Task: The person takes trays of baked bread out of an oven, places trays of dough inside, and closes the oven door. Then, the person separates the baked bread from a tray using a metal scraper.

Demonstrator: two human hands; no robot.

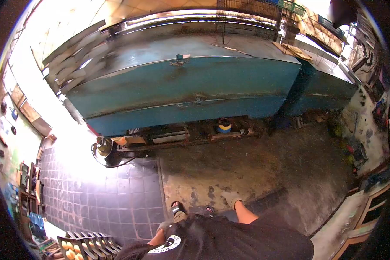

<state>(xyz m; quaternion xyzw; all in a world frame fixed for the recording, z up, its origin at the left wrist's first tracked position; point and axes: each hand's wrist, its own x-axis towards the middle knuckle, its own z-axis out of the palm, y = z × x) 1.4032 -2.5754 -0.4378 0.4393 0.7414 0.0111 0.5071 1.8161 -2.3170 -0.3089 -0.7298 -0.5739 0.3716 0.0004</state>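
Both hands hang low in front of the body and seem to wear pale grey gloves. My right hand (pixel 231 198) is over the worn concrete floor (pixel 255 169), its fingers loosely extended with nothing visible in them. My left hand (pixel 164 226) is beside the left leg, near a sandalled foot (pixel 177 208); its fingers are too small and blurred to make out. Neither hand touches the large blue-green metal oven-like unit (pixel 182 82) that stands ahead.
A gas cylinder (pixel 103 147) with a black hose stands at the unit's lower left corner. A yellow and blue round object (pixel 224 128) lies beneath the unit. Dark tiles (pixel 104 195) cover the left floor. A rack (pixel 84 247) with yellowish pieces is at the lower left.
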